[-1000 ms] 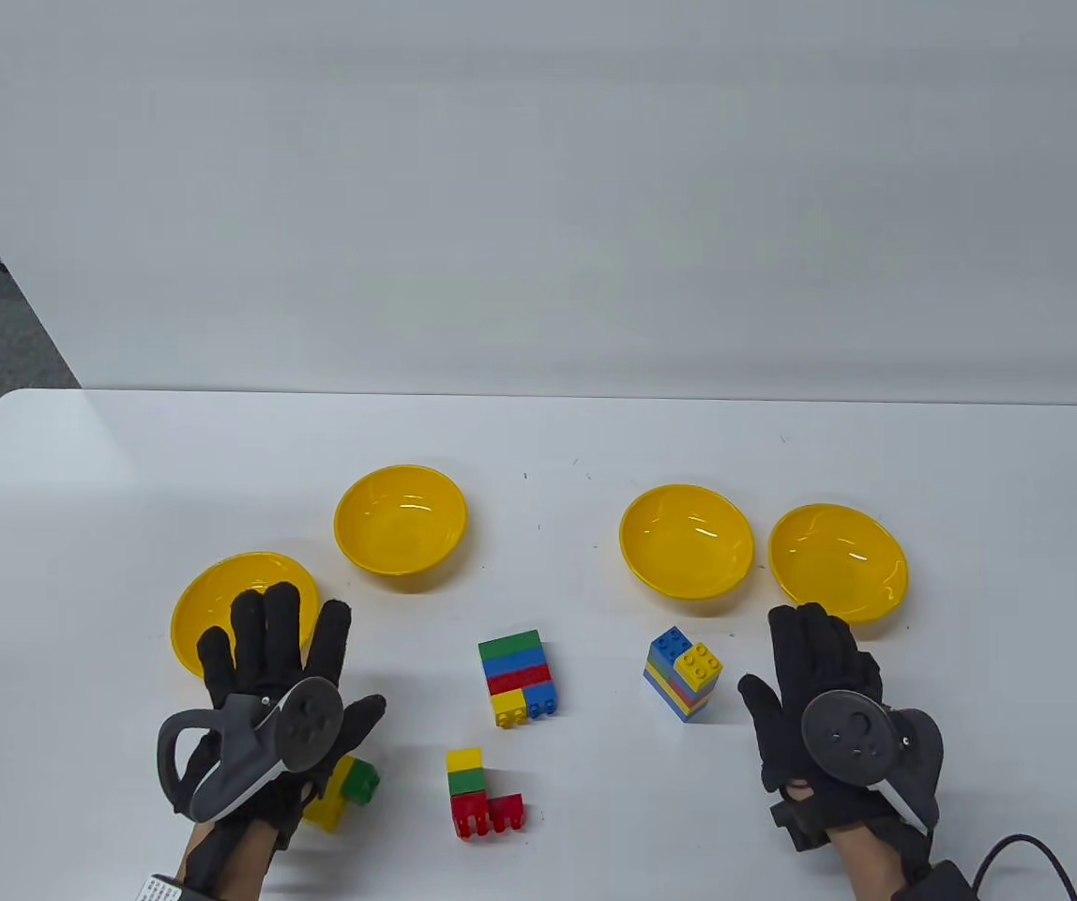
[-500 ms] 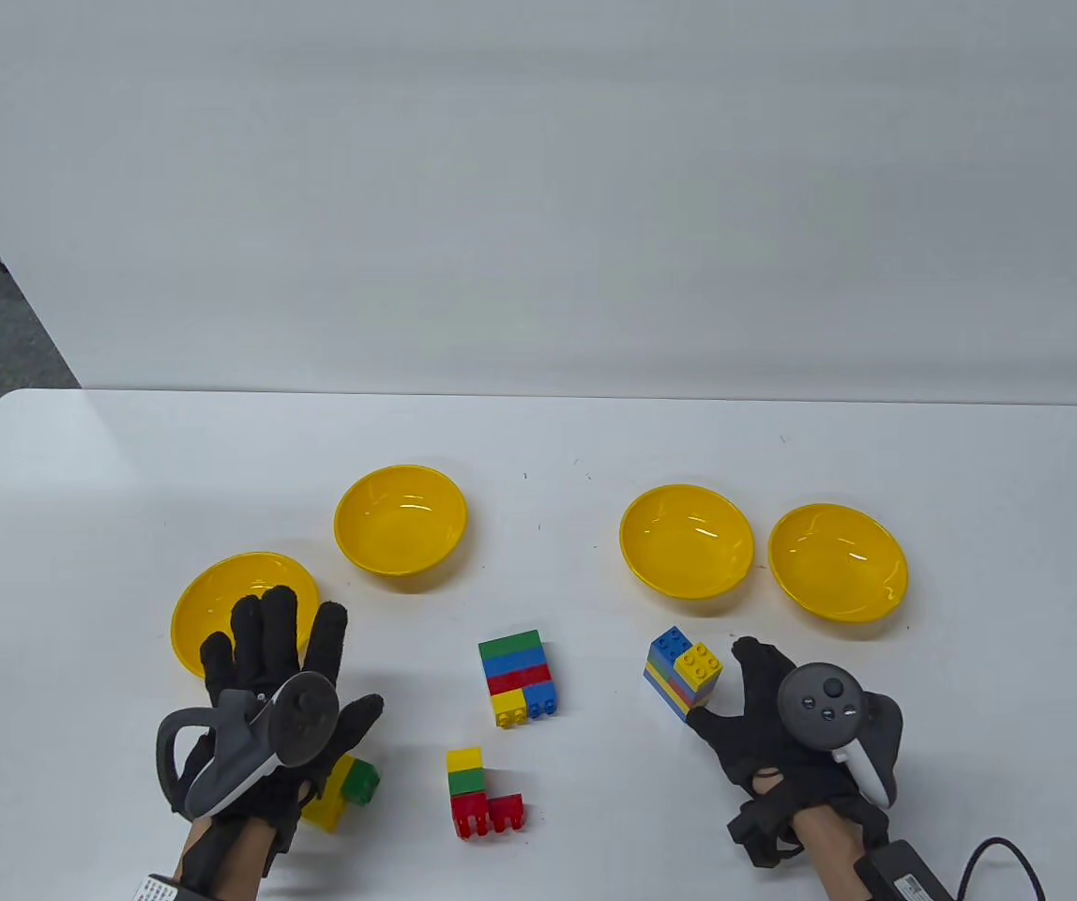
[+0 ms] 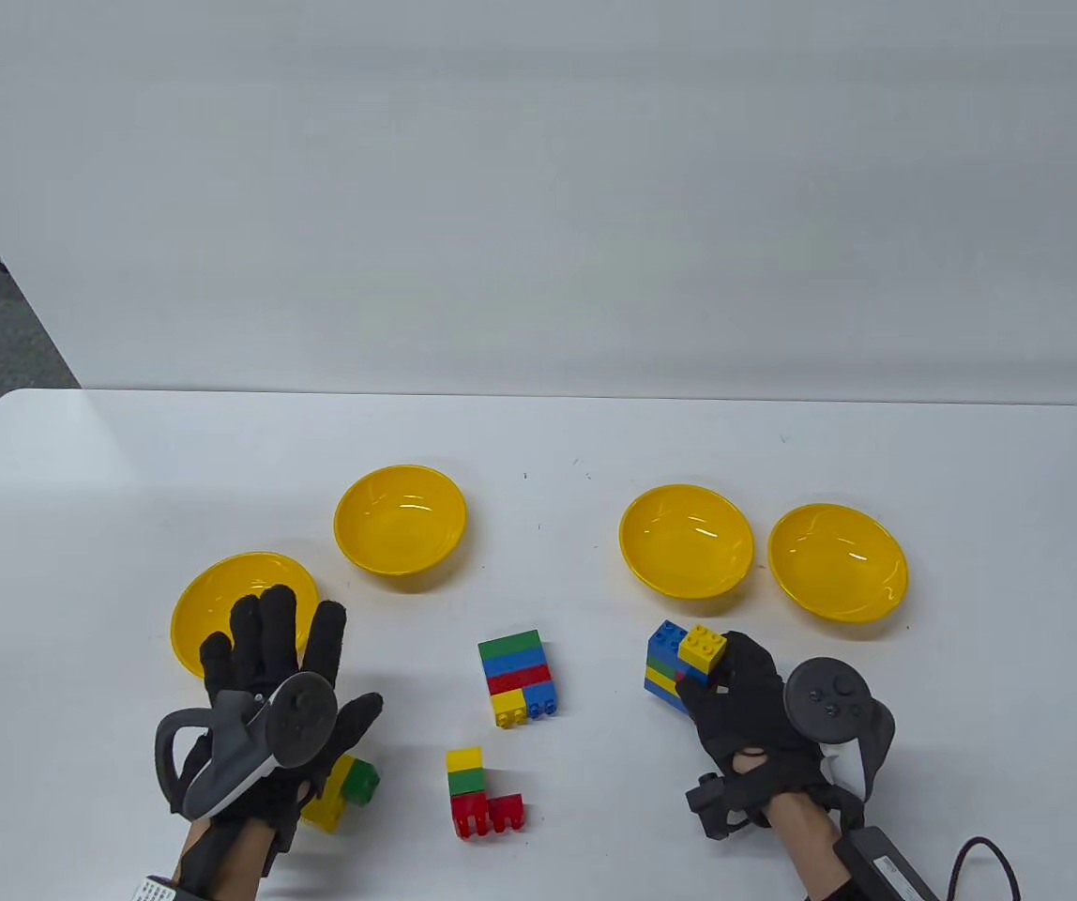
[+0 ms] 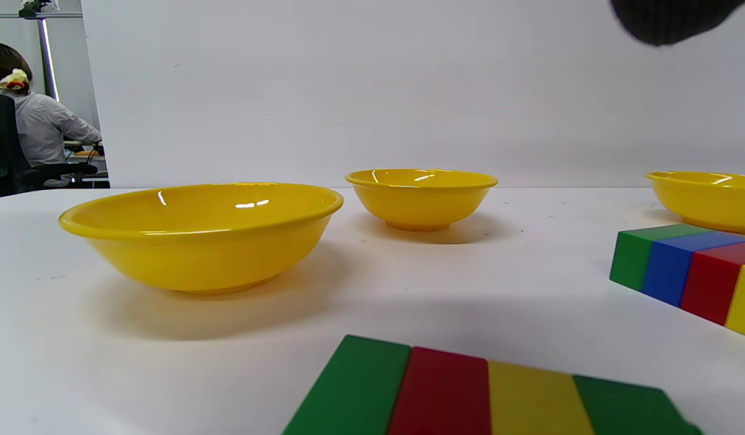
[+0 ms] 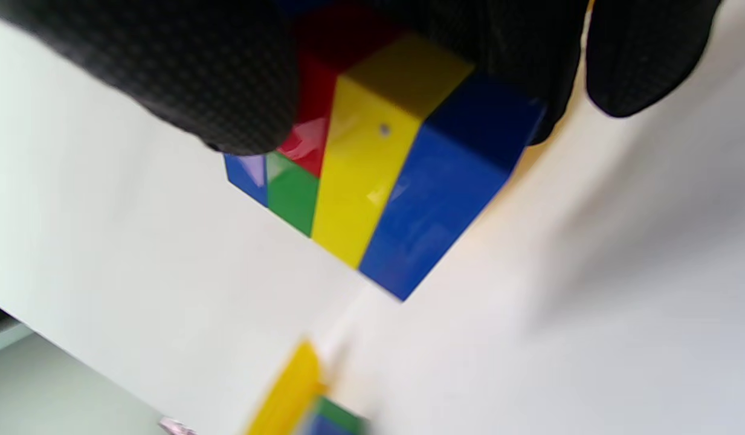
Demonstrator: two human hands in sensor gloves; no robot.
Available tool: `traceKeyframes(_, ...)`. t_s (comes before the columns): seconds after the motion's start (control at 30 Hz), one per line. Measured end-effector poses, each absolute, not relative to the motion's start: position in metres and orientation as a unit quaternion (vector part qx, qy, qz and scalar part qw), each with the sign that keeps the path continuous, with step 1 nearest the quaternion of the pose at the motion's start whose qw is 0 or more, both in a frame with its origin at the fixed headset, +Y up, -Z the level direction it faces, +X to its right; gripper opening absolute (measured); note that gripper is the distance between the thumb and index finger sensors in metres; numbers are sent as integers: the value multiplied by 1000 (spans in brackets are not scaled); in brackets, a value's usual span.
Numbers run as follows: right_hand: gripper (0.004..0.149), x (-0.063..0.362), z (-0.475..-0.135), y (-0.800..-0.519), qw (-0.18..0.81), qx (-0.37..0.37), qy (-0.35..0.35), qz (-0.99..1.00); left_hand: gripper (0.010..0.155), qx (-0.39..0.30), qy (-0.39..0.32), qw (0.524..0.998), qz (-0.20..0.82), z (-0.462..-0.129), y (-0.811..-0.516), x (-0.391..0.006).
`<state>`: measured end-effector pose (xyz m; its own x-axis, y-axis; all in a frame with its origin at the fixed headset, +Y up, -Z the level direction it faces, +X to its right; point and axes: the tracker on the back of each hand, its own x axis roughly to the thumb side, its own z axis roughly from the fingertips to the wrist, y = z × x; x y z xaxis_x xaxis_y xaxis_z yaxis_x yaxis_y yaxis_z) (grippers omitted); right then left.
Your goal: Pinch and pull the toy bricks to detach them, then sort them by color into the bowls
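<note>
From my table view, the right hand (image 3: pixel 745 699) covers the near side of the striped brick stack (image 3: pixel 673 663), so I cannot see where the fingertips meet it. The right wrist view is blurred; a yellow and green shape (image 5: pixel 299 393) at its bottom edge is cut off and I cannot tell what it is. The left hand (image 3: pixel 280 690) hides most of a yellow and green brick cluster (image 3: pixel 351 786). In the left wrist view, a striped stack (image 4: pixel 487 396) runs off the bottom edge, another (image 4: pixel 689 275) off the right, and only a dark fingertip (image 4: pixel 668 21) shows.
</note>
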<state>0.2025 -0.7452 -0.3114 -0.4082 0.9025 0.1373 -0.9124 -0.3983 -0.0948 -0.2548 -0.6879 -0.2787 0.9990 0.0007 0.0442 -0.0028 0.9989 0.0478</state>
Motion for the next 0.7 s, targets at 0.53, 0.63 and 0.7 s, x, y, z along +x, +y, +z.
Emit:
traceKeyframes(0.53,63,182,-264,-681,527,186,-206,803,75,149,-233,893,355,-264,-612,-147)
traceKeyframes(0.63,63,169,-257,-676,472,245,-201,823,75,103,-297,878,361,-267,-629,-107)
traceKeyframes(0.7,63,159,-250,-673,424,283,-201,837,79,64,-330,869,362,-264,-641,-94)
